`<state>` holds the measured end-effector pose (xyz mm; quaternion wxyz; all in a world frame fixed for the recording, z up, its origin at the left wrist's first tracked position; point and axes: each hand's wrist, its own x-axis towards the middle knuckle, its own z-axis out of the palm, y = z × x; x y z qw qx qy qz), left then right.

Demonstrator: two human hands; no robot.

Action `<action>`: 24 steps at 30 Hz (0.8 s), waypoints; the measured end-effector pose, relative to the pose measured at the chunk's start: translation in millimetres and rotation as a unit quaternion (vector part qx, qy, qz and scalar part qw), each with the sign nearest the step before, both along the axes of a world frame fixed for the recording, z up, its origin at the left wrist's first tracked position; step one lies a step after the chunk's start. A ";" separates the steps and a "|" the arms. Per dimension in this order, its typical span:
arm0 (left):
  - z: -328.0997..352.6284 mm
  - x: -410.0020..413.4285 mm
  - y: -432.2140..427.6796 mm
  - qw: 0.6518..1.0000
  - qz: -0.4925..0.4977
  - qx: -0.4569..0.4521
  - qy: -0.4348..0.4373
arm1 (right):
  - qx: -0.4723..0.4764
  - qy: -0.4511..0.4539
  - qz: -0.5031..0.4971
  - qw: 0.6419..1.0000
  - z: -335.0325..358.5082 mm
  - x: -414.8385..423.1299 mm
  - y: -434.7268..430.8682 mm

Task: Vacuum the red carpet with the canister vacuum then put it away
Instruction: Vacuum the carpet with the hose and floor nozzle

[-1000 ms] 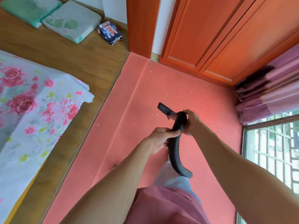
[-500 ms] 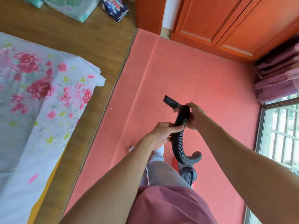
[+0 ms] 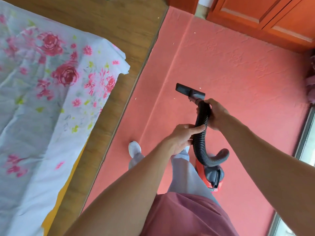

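While the person stands on the red carpet [image 3: 238,74], both hands are closed around the black ribbed hose [image 3: 198,150] of the canister vacuum [image 3: 213,176]. The right hand [image 3: 215,114] grips the far end of the hose, just behind the flat black nozzle [image 3: 189,90], fingers wrapped round it. The left hand [image 3: 182,137] holds the hose a little nearer, thumb lying along the top and fingers curled underneath. Between and below the hands the hose bends down in a loop to the canister, a red and dark grey body with a curved grey handle [image 3: 221,155], which sits on the carpet just right of the person's leg. The nozzle points away over the middle of the carpet; I cannot tell whether it touches the pile. A few pale specks [image 3: 173,43] lie scattered on the carpet, some close to the nozzle and some farther off.

On the left runs a wooden platform [image 3: 119,23], its edge meeting the carpet, with a white sheet printed with pink roses [image 3: 51,82] spread over it. Orange-brown cupboard doors [image 3: 272,12] stand along the far side. A window frame [image 3: 306,142] runs down the right edge, with a bit of purple curtain [image 3: 311,79] above it. One white shoe [image 3: 134,148] is planted on the carpet near the platform.
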<state>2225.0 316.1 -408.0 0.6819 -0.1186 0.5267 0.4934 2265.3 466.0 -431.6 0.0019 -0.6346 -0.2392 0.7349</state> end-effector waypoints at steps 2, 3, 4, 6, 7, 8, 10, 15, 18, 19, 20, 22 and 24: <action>-7.9 -12.4 -14.3 1.000 0.003 -0.003 -0.007 | -0.001 -0.013 0.000 1.000 -9.9 -13.2 -15.1; -13.0 -19.5 -22.6 1.000 0.000 -0.007 -0.012 | 0.001 -0.017 -0.006 1.000 -16.6 -18.9 -23.6; -19.5 -27.4 -31.5 1.000 -0.005 -0.011 -0.017 | 0.004 -0.024 -0.015 1.000 -24.5 -24.6 -32.1; -32.8 -47.9 -50.0 1.000 -0.014 -0.011 -0.023 | 0.010 -0.039 -0.024 0.999 -44.3 -39.1 -50.2; -39.5 -58.9 -58.7 0.999 -0.016 -0.013 -0.023 | 0.011 -0.045 -0.027 0.999 -55.0 -47.0 -59.6; -47.4 -69.3 -67.0 0.999 -0.018 -0.016 -0.024 | 0.012 -0.053 -0.029 0.998 -65.9 -55.3 -68.8; -63.7 -86.3 -82.9 0.999 -0.011 -0.027 -0.028 | 0.013 -0.072 -0.025 0.997 -90.2 -70.7 -86.1; -117.5 -106.3 -106.7 0.997 0.006 -0.058 -0.047 | 0.009 -0.120 -0.016 0.993 -157.6 -89.7 -115.7; -150.5 -111.6 -115.9 0.995 0.002 -0.081 -0.057 | 0.001 -0.135 0.006 0.991 -195.9 -95.2 -125.2; -161.0 -114.2 -119.3 0.994 -0.001 -0.082 -0.065 | -0.002 -0.136 0.017 0.991 -206.4 -97.6 -128.3; -172.1 -116.9 -122.8 0.994 -0.002 -0.085 -0.069 | 0.003 -0.142 0.028 0.989 -213.2 -101.4 -131.6; -194.3 -120.3 -127.1 0.993 -0.005 -0.101 -0.062 | 0.021 -0.149 0.033 0.988 -227.6 -106.0 -136.1; -212.2 -119.5 -125.5 0.992 -0.002 -0.117 -0.050 | 0.034 -0.154 0.036 0.987 -247.0 -105.8 -136.2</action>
